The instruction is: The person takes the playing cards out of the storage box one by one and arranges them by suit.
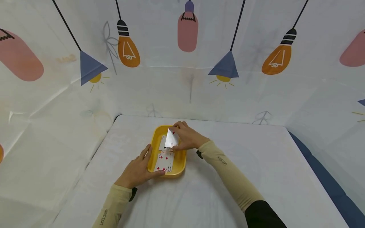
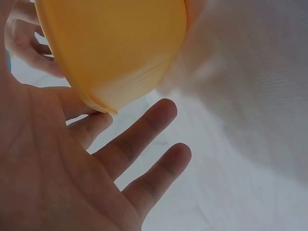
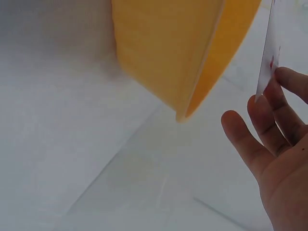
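Yellow tray (image 1: pixel 181 164): several playing cards (image 1: pixel 164 160) already inside; your right hand (image 1: pixel 186 136) pinches one more diamond card (image 1: pixel 172 139) above it, your left hand (image 1: pixel 137 170) steadying the rim, fingers relaxed.

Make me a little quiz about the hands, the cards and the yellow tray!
1. True or false: the right hand holds a playing card above the yellow tray.
2. Which hand rests against the tray's side on the white table: A) left hand, B) right hand, C) neither?
3. What colour are the marks on the cards in the tray?

Key:
1. True; the card is lifted and tilted over the tray.
2. A; its fingers lie along the tray's left edge and its thumb reaches the near rim.
3. Red.
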`<state>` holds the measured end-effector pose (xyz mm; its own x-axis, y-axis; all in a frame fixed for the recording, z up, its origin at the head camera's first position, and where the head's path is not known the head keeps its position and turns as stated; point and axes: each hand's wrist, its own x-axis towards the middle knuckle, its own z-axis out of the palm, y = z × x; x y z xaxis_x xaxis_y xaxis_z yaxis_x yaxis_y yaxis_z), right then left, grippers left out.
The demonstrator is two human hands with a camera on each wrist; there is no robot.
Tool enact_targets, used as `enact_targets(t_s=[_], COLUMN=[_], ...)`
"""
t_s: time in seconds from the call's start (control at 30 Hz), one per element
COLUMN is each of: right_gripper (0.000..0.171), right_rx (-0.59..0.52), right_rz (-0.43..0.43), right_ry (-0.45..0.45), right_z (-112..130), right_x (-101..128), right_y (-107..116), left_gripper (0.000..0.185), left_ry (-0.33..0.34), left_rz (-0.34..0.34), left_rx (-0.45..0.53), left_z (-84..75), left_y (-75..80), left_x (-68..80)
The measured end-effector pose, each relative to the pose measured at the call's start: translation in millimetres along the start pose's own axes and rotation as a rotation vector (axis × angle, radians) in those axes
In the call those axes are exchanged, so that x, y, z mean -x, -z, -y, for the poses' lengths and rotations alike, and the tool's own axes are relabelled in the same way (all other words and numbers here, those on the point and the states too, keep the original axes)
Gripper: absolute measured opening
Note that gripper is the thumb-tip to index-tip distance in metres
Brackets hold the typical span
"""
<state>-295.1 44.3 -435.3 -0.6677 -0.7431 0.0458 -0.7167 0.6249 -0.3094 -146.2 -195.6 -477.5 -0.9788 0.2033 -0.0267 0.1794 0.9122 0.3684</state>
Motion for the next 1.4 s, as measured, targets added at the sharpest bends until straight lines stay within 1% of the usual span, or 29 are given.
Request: enact_targets(t_s=[0.13, 0.27, 0.4, 0.67, 0.9, 1.03, 1.2, 1.4], right_gripper=[0.084, 0.085, 0.086, 0.086, 0.086, 0.086, 0.084, 0.083], right_rx=[0.010, 0.004, -0.017, -0.032, -0.013, -0.028, -0.017, 0.014], right_rz=[-0.036, -0.071, -0.089, -0.115, -0.118, -0.113, -0.092, -0.046], right_ry=[0.005, 0.011, -0.007, -0.048, -0.090, -0.098, -0.108, -0.121], right_z=[-6.8, -14.9, -22.0, -31.1, -45.2, -53.2, -61.5, -70.3], right_x=[8.4, 16.4, 23.3, 36.8, 49.8, 56.5, 62.1, 65.7], right_y=[5.9, 9.5, 13.1, 21.4, 25.0, 24.8, 20.9, 13.1], left_gripper=[0.124, 0.125, 0.126, 0.128, 0.127, 0.126, 0.127, 0.127], left_ry=[0.015, 0.011, 0.005, 0.009, -0.007, -0.017, -0.021, -0.024], left_rz=[-0.007, -0.028, -0.049, -0.068, -0.073, -0.072, -0.065, -0.068], left_rx=[0.009, 0.003, -0.003, -0.002, 0.017, 0.013, 0.004, 0.004], left_z=[1.1, 2.4, 2.9, 3.8, 6.4, 5.8, 5.4, 4.9], left_y=[-2.8, -4.9, -6.4, -8.9, -10.5, -8.3, -6.8, -6.8], left_x=[-0.4, 0.3, 0.6, 2.0, 1.9, 1.9, 1.2, 1.7])
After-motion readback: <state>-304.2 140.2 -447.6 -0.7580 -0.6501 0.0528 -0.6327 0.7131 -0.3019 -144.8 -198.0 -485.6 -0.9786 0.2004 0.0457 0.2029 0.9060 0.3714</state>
